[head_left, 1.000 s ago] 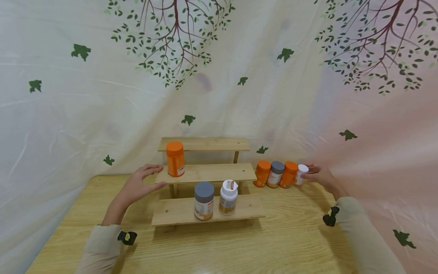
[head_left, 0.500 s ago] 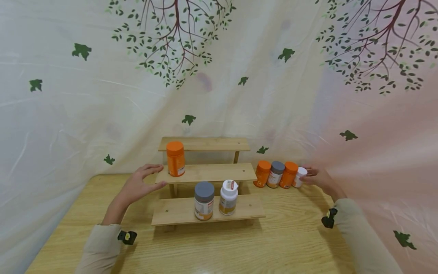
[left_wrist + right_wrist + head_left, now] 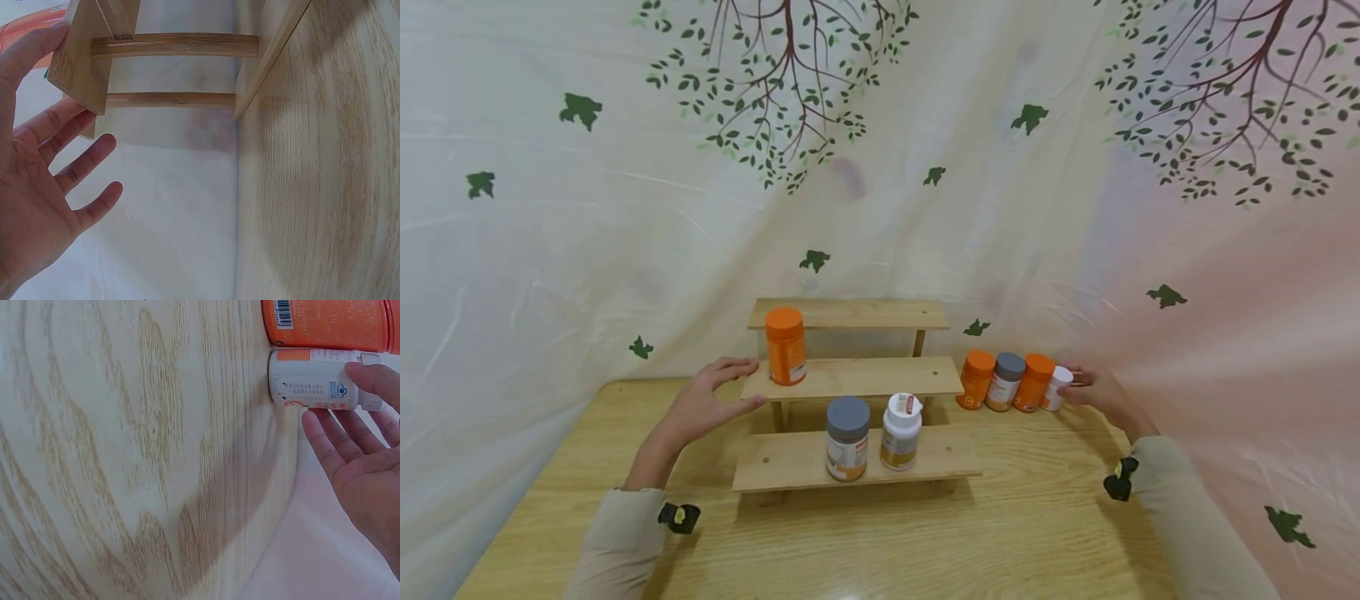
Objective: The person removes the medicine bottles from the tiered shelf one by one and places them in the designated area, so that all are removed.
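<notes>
White bottle (image 3: 312, 381), upright on the desk (image 3: 1037, 500) at the right end of a row, close beside an orange jar (image 3: 1034, 383). The right hand (image 3: 1101, 395) pinches it near the shoulder; the left hand (image 3: 703, 404), fingers spread, touches the wooden rack (image 3: 865, 379). Probably light, stiff, smooth plastic; best held round the body, below the cap.

I see tiered rack (image 3: 865, 379) on counter (image 3: 1037, 500): jar (image 3: 787, 358) mid-shelf left, second jar (image 3: 847, 454) left of bottle (image 3: 900, 442) below, container row (image 3: 1009, 387) right.
</notes>
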The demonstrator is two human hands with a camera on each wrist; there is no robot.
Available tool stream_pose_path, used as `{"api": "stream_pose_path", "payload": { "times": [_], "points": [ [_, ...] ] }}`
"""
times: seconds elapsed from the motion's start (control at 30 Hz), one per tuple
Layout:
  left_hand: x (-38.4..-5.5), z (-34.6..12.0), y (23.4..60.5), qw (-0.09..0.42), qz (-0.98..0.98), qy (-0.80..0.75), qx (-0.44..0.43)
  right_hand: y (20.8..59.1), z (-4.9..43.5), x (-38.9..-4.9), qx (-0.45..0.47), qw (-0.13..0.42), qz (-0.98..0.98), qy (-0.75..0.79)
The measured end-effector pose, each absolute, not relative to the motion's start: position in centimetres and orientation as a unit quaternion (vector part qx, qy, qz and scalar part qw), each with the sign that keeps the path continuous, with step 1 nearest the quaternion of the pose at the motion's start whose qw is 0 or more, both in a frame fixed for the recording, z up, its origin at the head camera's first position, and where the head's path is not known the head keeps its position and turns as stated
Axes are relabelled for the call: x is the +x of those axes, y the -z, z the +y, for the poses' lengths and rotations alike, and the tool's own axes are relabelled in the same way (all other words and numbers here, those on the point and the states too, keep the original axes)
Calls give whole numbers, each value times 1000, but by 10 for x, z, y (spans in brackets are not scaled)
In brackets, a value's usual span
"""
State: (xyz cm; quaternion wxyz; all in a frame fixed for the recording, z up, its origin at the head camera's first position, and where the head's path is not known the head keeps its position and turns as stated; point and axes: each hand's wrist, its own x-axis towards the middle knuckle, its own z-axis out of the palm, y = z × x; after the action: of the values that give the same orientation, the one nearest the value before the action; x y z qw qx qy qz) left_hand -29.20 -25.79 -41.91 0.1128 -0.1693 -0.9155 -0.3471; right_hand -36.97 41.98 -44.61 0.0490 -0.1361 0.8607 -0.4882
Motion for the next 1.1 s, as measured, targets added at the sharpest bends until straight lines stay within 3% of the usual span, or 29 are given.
{"api": "stream_pose_path", "payload": {
  "times": [0.57, 1.1],
  "points": [
    [-294, -258, 420, 115, -916, 343, -171, 441, 419, -369, -107, 39, 887, 447],
    [-293, -258, 419, 112, -917, 344, -170, 412, 414, -365, -79, 31, 901, 427]
  ]
}}
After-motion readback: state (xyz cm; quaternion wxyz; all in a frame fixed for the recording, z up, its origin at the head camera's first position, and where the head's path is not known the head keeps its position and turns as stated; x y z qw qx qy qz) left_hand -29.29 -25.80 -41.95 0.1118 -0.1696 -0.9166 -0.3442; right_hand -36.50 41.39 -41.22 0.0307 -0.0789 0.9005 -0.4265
